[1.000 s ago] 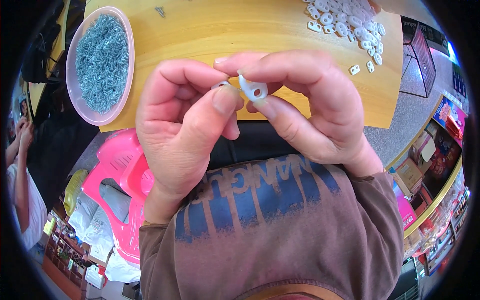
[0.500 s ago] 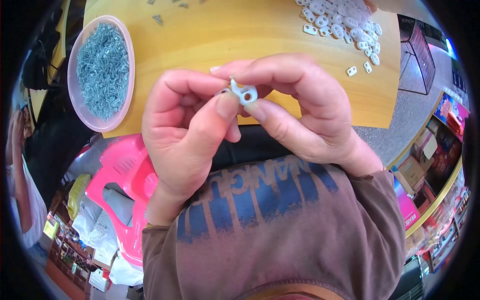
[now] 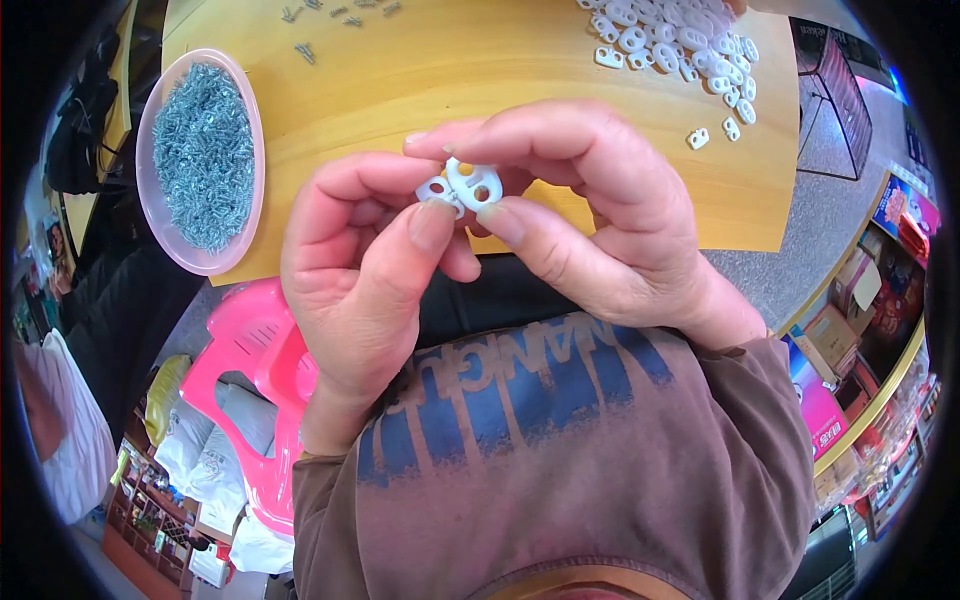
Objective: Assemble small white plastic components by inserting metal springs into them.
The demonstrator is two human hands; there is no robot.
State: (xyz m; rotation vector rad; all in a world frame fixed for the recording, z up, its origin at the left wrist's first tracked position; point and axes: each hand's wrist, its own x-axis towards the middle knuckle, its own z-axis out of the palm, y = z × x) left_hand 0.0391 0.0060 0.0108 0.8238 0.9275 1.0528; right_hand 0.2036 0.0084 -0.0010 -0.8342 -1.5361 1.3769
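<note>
My left hand (image 3: 352, 262) pinches a small white plastic piece with a hole (image 3: 449, 196) between thumb and fingers. In my right hand (image 3: 615, 225) is a larger white oval plastic ring with two openings (image 3: 485, 200), held by its edges between thumb and index finger. The two pieces touch each other in front of my chest, above the table's near edge. How they join is partly hidden by my fingertips. Many similar white plastic pieces (image 3: 665, 57) lie heaped at the far right of the table.
A pink oval basin (image 3: 257, 165) full of small metal screws (image 3: 205, 155) stands on the wooden table (image 3: 400, 70) at left. A few loose screws (image 3: 305, 53) lie at the far side. A pink plastic chair (image 3: 240, 335) is at my left, shelves with boxes (image 3: 840, 335) at my right.
My left thumb has shifted down, so more of the smaller white piece shows. The ring in my right hand is turned more face-up. Both hands have moved slightly left.
</note>
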